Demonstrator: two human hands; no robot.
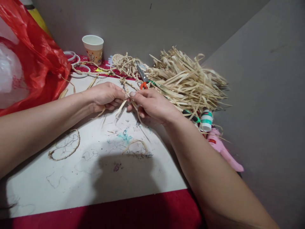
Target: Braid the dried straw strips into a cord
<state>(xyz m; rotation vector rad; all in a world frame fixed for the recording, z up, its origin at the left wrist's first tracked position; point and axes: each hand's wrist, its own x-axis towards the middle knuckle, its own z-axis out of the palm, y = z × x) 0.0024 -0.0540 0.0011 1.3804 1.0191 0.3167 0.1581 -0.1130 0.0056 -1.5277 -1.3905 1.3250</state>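
Observation:
My left hand (105, 96) and my right hand (152, 105) meet over the white board (71, 178), fingertips pinched together on a braided straw cord (124, 83). The cord runs away from my fingers toward a coil of finished braid (125, 63) at the back. Loose straw ends (121, 109) hang down from the pinch between both hands. Both hands are closed on the straw.
A big pile of loose straw strips (186, 81) lies at the right, with orange-handled scissors (143, 78) at its edge. A paper cup (93, 48) and white rings (79, 71) stand at the back. A red plastic bag (35, 60) fills the left. A white spool (206, 120) and pink object (224, 152) lie right.

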